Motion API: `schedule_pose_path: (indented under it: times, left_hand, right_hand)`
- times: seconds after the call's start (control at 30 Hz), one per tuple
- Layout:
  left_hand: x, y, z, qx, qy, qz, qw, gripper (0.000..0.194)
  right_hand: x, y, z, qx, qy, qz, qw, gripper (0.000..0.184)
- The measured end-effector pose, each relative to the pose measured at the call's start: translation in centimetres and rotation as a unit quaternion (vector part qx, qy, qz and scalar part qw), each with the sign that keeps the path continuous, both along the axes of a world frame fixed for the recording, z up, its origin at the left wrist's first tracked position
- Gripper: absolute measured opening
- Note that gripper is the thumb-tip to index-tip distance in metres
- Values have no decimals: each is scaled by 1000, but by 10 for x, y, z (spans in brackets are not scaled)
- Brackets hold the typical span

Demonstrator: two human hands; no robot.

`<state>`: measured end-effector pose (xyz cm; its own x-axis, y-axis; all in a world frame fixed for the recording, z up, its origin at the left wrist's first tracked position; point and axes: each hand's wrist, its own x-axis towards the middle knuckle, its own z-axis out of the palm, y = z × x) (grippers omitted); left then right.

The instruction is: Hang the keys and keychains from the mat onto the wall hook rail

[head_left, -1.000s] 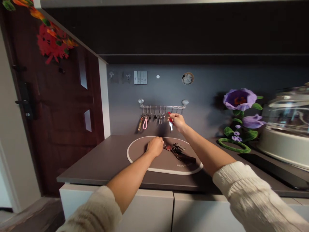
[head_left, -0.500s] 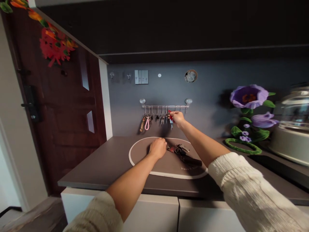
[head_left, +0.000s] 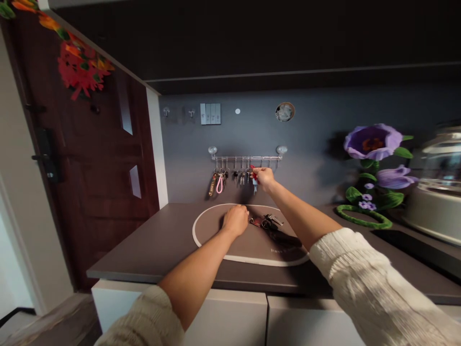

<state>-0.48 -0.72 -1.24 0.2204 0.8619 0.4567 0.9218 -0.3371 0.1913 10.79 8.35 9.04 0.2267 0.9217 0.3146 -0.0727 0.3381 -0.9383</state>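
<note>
My right hand (head_left: 263, 178) is closed in a pinch on a key set (head_left: 255, 182) with a red strap or tag and a light blue piece, just below the hook rail (head_left: 248, 158) on the wall. Whether its ring sits on a hook I cannot tell. Several other key sets hang to the left, among them one with a pink loop (head_left: 219, 184) and one with a brown tag (head_left: 212, 186). On the oval brown mat (head_left: 211, 235) rests my left hand (head_left: 236, 218), fingers curled down; anything under them is hidden. Beside it lies a dark bunch of keys (head_left: 270, 224) with a red tag.
A dark shelf (head_left: 252, 38) overhangs the counter (head_left: 144, 245). To the right stand purple fabric flowers (head_left: 374, 144), a cream appliance with a clear top (head_left: 435, 206) and a black flat object (head_left: 414, 252). At left is a dark red door (head_left: 108, 216).
Both hands stay almost in place. The key set at my right hand has shifted very slightly left; the view has moved a little.
</note>
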Motion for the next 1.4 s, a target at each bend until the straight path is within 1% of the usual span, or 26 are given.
schedule_pose_path:
  times: [0.27, 0.63, 0.77, 0.93, 1.07, 1.2, 1.4]
  left_hand:
    - [0, -1, 0, -2, 4, 1, 1000, 30]
    - [0, 0, 0, 1, -4, 0, 1000, 30]
    - [0, 0, 0, 1, -3, 0, 1000, 30]
    - [0, 0, 0, 1, -2, 1, 1000, 30]
    - [-1, 1, 0, 9, -4, -1, 1000, 29]
    - [-2, 0, 0, 15, -10, -6, 1000, 29]
    - [-1, -9, 4, 22, -26, -8, 999, 29]
  right_hand:
    - [-3, 1, -1, 6, -1, 0, 1000, 15]
    - [1, 12, -16, -8, -1, -17, 1000, 15]
    - [3, 16, -21, 7, -25, -21, 999, 11]
    - [6, 19, -27, 43, -64, -33, 996, 8]
    - [8, 20, -30, 35, -79, -22, 996, 7]
    - [10, 13, -28, 39, -79, 16, 996, 9]
    - [18, -13, -28, 39, -95, 19, 995, 7]
